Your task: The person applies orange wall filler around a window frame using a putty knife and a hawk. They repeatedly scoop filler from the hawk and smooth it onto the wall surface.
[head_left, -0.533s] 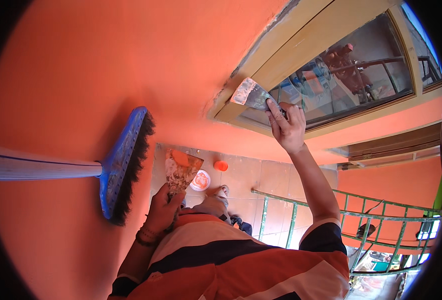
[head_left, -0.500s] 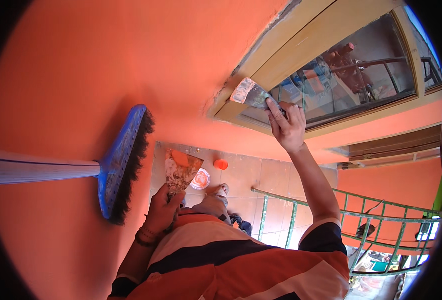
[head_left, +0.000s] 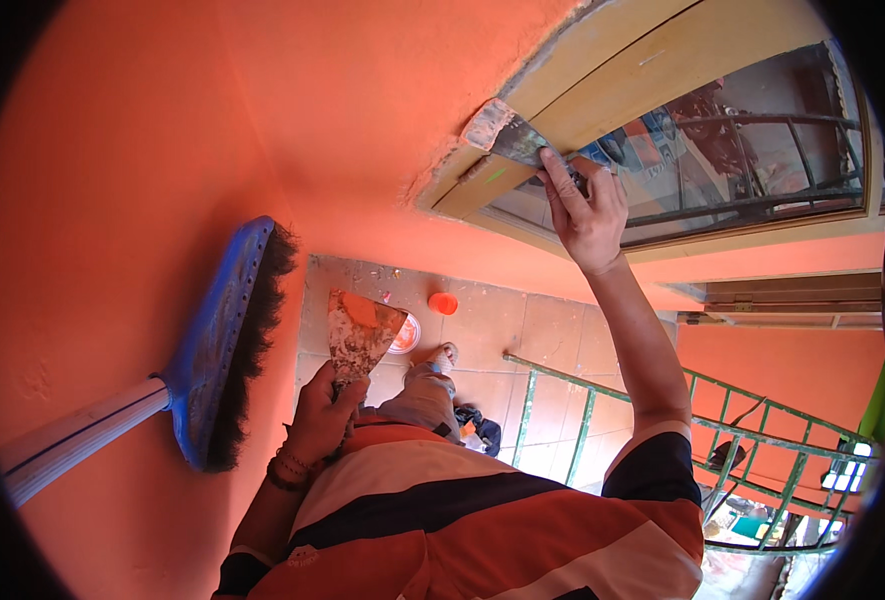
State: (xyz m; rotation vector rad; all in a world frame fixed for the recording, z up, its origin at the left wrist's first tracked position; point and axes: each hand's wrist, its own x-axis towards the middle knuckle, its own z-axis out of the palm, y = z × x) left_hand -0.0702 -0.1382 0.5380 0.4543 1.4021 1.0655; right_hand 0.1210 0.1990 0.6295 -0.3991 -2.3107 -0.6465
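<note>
My right hand [head_left: 594, 212] grips a putty knife [head_left: 518, 141]. Its blade, whitish with filler along the tip, lies at the edge where the orange wall [head_left: 352, 120] meets the tan wooden window frame [head_left: 617, 72]. A rough, chipped grey joint runs along that edge. Held low in front of my body, my left hand [head_left: 319, 418] is closed round the handle of a second, wider putty knife [head_left: 364, 338]. Orange and pale paste smears that blade, which points up and away from me. The handles of both knives are mostly covered by my fingers.
At left a blue broom [head_left: 224, 345] with dark bristles leans by the wall. An orange-filled tub [head_left: 405, 334] and a small orange cup [head_left: 443, 303] stand on the tiled floor [head_left: 492, 330] near my foot. Green metal railing [head_left: 582, 435] runs along the right, below the window glass [head_left: 752, 165].
My right hand has moved the knife a little up along the joint. My left hand stays nearly still. The broom appears shifted left and tilted in view.
</note>
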